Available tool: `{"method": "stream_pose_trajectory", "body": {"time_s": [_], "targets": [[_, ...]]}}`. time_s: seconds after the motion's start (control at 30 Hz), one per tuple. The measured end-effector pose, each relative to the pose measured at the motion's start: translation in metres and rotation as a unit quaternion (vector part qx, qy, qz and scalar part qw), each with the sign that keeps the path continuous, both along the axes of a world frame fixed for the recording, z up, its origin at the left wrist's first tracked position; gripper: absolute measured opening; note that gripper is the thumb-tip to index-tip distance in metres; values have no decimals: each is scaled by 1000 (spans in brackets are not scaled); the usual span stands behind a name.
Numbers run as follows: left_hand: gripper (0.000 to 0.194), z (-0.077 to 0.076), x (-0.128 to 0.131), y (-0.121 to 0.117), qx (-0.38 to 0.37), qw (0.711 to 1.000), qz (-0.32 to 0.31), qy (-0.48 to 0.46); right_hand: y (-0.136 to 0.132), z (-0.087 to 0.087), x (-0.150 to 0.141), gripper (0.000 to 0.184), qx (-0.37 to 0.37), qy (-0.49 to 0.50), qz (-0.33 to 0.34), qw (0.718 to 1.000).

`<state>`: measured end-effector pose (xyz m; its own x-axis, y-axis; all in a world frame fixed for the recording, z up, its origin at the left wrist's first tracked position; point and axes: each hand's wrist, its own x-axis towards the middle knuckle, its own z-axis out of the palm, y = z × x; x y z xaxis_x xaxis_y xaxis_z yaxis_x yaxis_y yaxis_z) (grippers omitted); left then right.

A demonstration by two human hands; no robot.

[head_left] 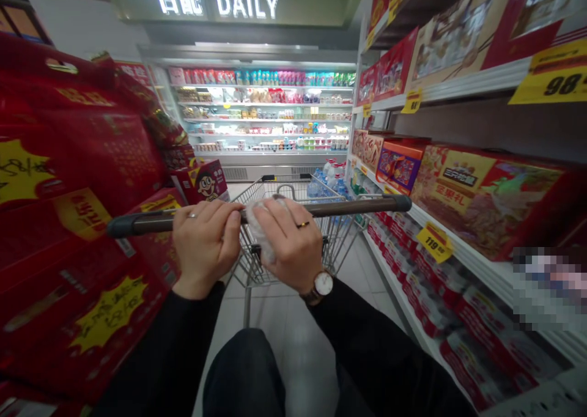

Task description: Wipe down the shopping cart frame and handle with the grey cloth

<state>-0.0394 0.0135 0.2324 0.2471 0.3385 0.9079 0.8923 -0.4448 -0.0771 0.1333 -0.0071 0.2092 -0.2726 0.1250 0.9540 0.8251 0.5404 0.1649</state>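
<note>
The fingers of the left hand curled snugly over the dark shopping-cart handle, while the right hand clenched a crumpled white tissue against it, both centred above the wire basket, between red gift boxes and a shelf

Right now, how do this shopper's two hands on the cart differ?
The left hand grips the cart handle directly, while the right hand presses crumpled white material against it. The right hand has a wristwatch above it; the left shows only a black sleeve. The left hand's silvery ring contrasts with the right's gold-toned ring. Both hands rest on the same handle, and both wear rings.
</note>
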Motion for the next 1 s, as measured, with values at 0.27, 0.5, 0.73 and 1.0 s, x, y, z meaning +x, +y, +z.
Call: {"method": "stream_pose_trajectory", "body": {"time_s": [0.27, 0.5, 0.73, 1.0], "targets": [[24, -1, 2, 5, 15, 999, -34, -36, 21, -34, 139, 42, 198, 120, -111, 967], [24, -2, 34, 3, 18, 997, -42, -60, 32, -38, 85, 36, 195, 185, -56, 961], [22, -1, 33, -1, 4, 999, -34, -21, 33, -40, 21, 32, 146, 41, -15, 988], [17, -2, 30, 4, 39, 998, -36, -20, 24, -36, 147, 36, 179, 198, -144, 953]]}}
